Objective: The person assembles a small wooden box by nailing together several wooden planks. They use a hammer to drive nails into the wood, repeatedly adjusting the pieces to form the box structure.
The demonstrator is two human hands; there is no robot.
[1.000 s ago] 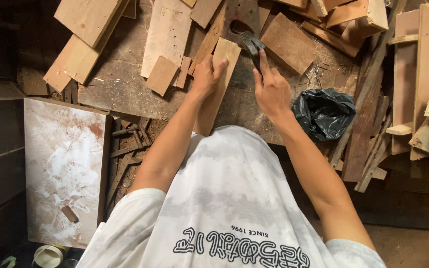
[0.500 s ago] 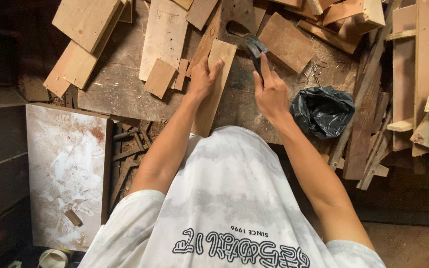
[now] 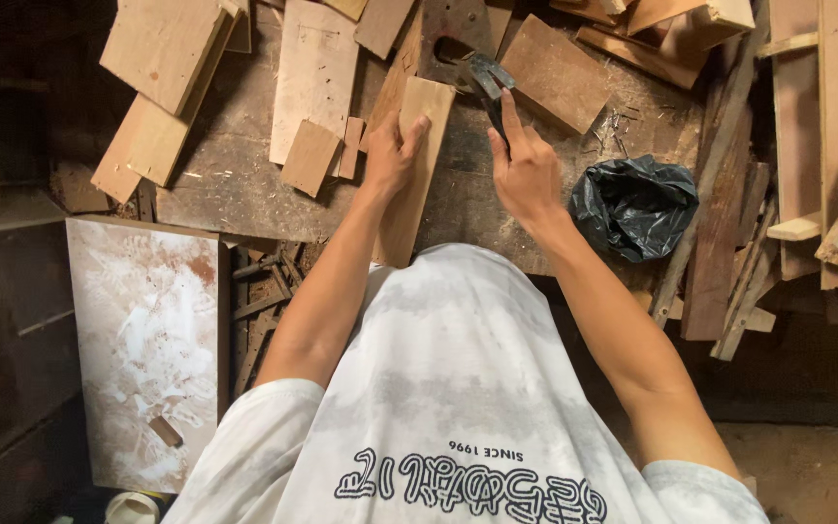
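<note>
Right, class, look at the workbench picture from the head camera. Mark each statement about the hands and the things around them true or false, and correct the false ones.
1. The left hand lies flat on a long wooden plank. True.
2. The right hand is empty. False: it grips a dark metal tool, whose head shows above the fingers.
3. A crumpled black plastic bag lies to the right of the right hand. True.
4. The worn wooden bench holds only the one plank. False: many wood offcuts lie scattered over it.
5. A paint-smeared white board lies lower left, beside the bench. True.
</note>
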